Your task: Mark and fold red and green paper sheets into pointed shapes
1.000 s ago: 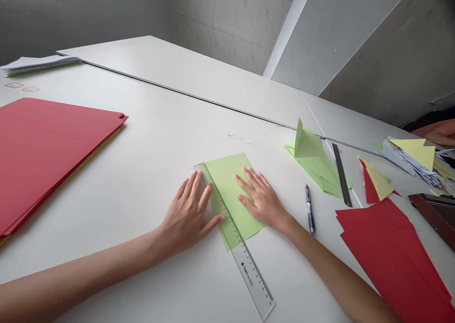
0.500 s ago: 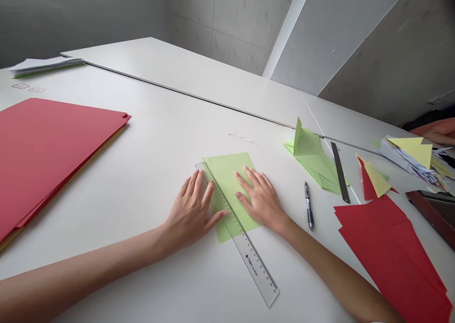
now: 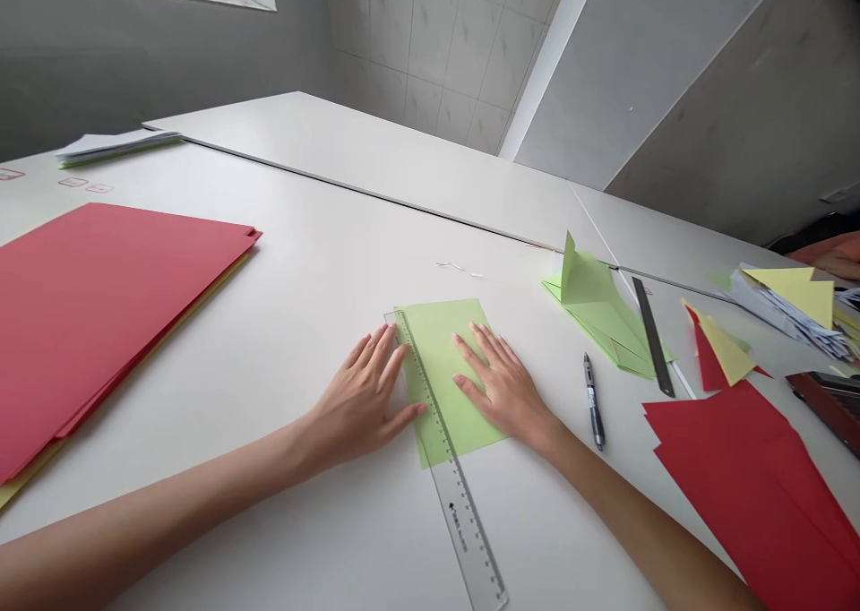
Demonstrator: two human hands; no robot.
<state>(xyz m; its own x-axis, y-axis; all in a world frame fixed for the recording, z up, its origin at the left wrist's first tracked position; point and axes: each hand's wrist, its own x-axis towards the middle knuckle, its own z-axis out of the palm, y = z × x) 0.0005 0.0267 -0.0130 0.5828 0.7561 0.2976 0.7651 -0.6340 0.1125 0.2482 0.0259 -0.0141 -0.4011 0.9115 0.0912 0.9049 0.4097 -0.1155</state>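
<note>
A: So how do we sit relative to that clear plastic ruler (image 3: 457, 503)?

B: Pretty snug. Our left hand (image 3: 366, 396) is the nearer one. Its fingertips are down by the ruler's left side toward the far end, and the thumb reaches over it lower down. The grip's loose tho, fingers spread, nothing closed inside it, just contact from above.

A: Which way does the ruler run?

B: On a slant, far left to near right. It lies over the left part of the light green sheet of paper (image 3: 436, 347), pokes a bit past the sheet's far left corner, then runs off the near edge onto the table (image 3: 322, 297).

A: Not square with the sheet, then?

B: Doesn't look it, but our hand hides part of that left edge, so call it a maybe.

A: And our right hand (image 3: 507, 382)?

B: Flat on the sheet's right half, fingers fanned, wrapped around nothing. The ruler's marked edge faces it, green showing between. The pen (image 3: 594, 400) lies off to its right, untouched.
</note>
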